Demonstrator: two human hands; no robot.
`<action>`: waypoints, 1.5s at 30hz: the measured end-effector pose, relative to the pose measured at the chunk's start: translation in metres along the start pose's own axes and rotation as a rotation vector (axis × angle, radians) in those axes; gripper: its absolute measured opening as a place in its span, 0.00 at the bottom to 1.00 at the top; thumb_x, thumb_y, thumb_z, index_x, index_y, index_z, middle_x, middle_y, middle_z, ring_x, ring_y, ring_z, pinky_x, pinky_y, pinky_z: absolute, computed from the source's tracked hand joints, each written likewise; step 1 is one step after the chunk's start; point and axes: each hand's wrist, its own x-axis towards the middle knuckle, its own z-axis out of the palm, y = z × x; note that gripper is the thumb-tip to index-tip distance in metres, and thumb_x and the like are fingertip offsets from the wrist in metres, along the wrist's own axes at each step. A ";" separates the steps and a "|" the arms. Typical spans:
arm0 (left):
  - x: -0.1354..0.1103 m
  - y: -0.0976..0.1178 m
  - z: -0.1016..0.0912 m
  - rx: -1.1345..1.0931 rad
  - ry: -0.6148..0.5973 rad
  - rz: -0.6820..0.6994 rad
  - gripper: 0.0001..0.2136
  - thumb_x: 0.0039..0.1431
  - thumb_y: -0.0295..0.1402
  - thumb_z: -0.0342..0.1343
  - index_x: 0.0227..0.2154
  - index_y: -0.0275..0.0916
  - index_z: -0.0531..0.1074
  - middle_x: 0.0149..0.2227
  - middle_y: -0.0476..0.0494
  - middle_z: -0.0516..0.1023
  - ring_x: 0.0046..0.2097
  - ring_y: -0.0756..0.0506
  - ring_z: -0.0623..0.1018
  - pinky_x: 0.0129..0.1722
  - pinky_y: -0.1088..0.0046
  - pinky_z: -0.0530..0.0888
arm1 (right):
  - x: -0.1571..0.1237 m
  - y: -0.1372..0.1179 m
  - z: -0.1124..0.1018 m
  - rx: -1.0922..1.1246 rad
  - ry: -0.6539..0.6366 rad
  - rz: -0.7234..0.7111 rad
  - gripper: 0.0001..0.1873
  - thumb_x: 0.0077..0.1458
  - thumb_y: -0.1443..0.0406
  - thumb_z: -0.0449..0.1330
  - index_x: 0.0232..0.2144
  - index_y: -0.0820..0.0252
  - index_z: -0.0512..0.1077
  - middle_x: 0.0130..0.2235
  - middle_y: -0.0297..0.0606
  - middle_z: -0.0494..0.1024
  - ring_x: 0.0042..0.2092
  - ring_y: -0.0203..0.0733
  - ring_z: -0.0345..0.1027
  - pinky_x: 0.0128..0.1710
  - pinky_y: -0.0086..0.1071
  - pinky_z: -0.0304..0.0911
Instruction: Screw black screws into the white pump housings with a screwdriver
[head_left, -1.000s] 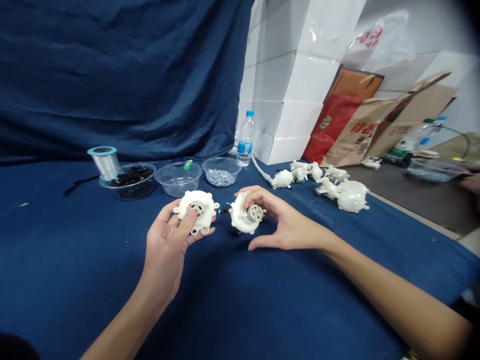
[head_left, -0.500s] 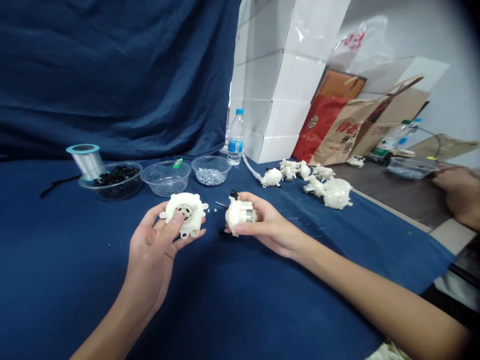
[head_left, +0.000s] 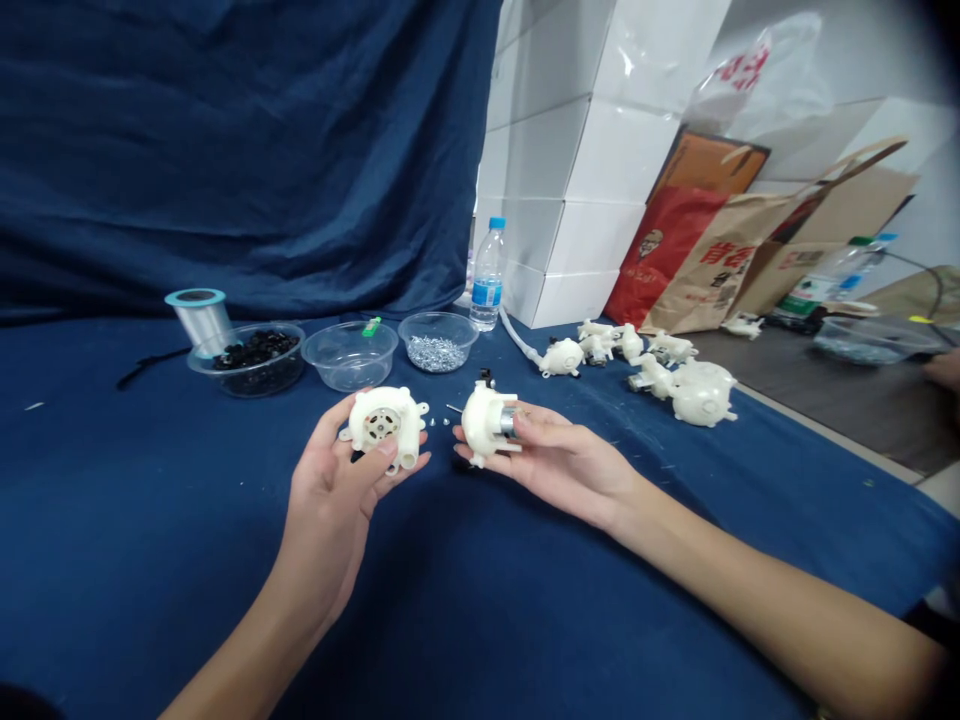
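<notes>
Pump casings of white plastic, one in each hand. The first casing lies across the fingers of the left hand, its round face with a metal centre turned upward and the thumb pressed on its lower edge. The second casing sits at the fingertips of the right hand, the fingers half-closed and resting against a silver motor set in its side. Both hands grip lightly, just apart from each other, above a blue cloth surface, with a small screw lying between them.

Beyond the hands are a bowl of screws, a clear bowl, and a bowl of black parts beside a spool of clear line. More casings lie off to the right, and at the far edge there is a co-worker's hand.
</notes>
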 end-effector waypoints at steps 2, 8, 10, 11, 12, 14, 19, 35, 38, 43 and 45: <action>0.000 0.000 0.000 0.008 -0.004 0.005 0.30 0.52 0.32 0.67 0.58 0.39 0.65 0.48 0.37 0.78 0.49 0.34 0.81 0.50 0.52 0.80 | 0.002 0.002 -0.004 -0.006 0.043 0.004 0.20 0.50 0.67 0.71 0.46 0.61 0.75 0.44 0.40 0.80 0.48 0.45 0.75 0.60 0.45 0.64; -0.001 0.000 0.001 0.010 -0.026 0.005 0.30 0.52 0.32 0.67 0.57 0.38 0.64 0.50 0.35 0.77 0.49 0.33 0.81 0.50 0.54 0.81 | 0.002 0.004 -0.010 -0.015 0.145 0.021 0.16 0.48 0.65 0.74 0.39 0.61 0.76 0.41 0.35 0.80 0.44 0.39 0.75 0.52 0.36 0.70; -0.002 0.000 0.002 0.010 -0.039 0.004 0.30 0.53 0.32 0.67 0.57 0.38 0.64 0.50 0.35 0.78 0.49 0.34 0.81 0.50 0.55 0.80 | 0.001 0.004 -0.008 -0.010 0.161 0.023 0.16 0.48 0.65 0.74 0.39 0.60 0.76 0.41 0.36 0.80 0.44 0.40 0.76 0.51 0.39 0.71; -0.002 0.000 0.002 0.010 -0.043 0.002 0.30 0.53 0.32 0.67 0.57 0.38 0.64 0.50 0.35 0.78 0.50 0.34 0.81 0.51 0.54 0.80 | 0.000 0.004 -0.006 -0.006 0.165 0.023 0.16 0.48 0.66 0.73 0.40 0.59 0.75 0.41 0.36 0.80 0.44 0.42 0.76 0.52 0.42 0.71; -0.003 0.000 0.002 0.010 -0.046 0.000 0.30 0.53 0.32 0.67 0.58 0.38 0.64 0.51 0.34 0.78 0.50 0.34 0.81 0.51 0.54 0.80 | 0.000 0.004 -0.004 -0.001 0.166 0.023 0.17 0.48 0.67 0.73 0.40 0.59 0.75 0.41 0.36 0.80 0.45 0.43 0.76 0.52 0.46 0.71; -0.004 0.000 0.002 0.010 -0.050 -0.005 0.31 0.52 0.32 0.67 0.57 0.38 0.64 0.51 0.34 0.78 0.50 0.33 0.81 0.51 0.52 0.80 | -0.001 0.004 -0.001 0.009 0.160 0.023 0.17 0.48 0.68 0.73 0.40 0.58 0.74 0.42 0.36 0.80 0.46 0.46 0.76 0.54 0.52 0.70; -0.004 -0.001 0.002 0.014 -0.048 0.000 0.30 0.50 0.33 0.69 0.56 0.38 0.66 0.51 0.34 0.78 0.50 0.32 0.81 0.48 0.53 0.82 | 0.000 0.006 0.003 0.013 0.115 0.021 0.15 0.54 0.64 0.70 0.43 0.59 0.72 0.45 0.41 0.80 0.48 0.48 0.76 0.56 0.54 0.67; -0.006 -0.006 0.004 0.040 -0.062 0.019 0.27 0.53 0.31 0.67 0.56 0.38 0.67 0.51 0.34 0.78 0.50 0.34 0.81 0.48 0.59 0.82 | -0.003 0.013 0.009 -0.033 0.058 -0.048 0.22 0.57 0.69 0.66 0.51 0.55 0.64 0.50 0.44 0.78 0.50 0.53 0.77 0.54 0.54 0.69; -0.006 -0.007 0.004 0.033 -0.052 0.032 0.28 0.53 0.31 0.67 0.56 0.38 0.66 0.50 0.35 0.79 0.49 0.34 0.82 0.48 0.58 0.82 | -0.004 0.012 0.010 -0.047 0.032 -0.061 0.22 0.57 0.68 0.65 0.52 0.56 0.65 0.50 0.44 0.78 0.50 0.53 0.77 0.54 0.52 0.70; -0.006 -0.007 0.005 0.007 -0.047 0.058 0.27 0.53 0.31 0.67 0.56 0.38 0.67 0.49 0.36 0.79 0.51 0.33 0.80 0.50 0.52 0.81 | -0.004 0.010 0.009 -0.100 -0.002 -0.098 0.27 0.54 0.69 0.67 0.54 0.57 0.65 0.48 0.44 0.78 0.48 0.55 0.78 0.48 0.47 0.74; -0.006 -0.006 0.005 0.000 -0.050 0.068 0.26 0.53 0.31 0.67 0.55 0.39 0.67 0.49 0.37 0.78 0.51 0.33 0.80 0.49 0.53 0.82 | -0.004 0.010 0.008 -0.114 -0.010 -0.112 0.27 0.54 0.69 0.67 0.54 0.58 0.64 0.48 0.45 0.78 0.48 0.55 0.78 0.48 0.47 0.75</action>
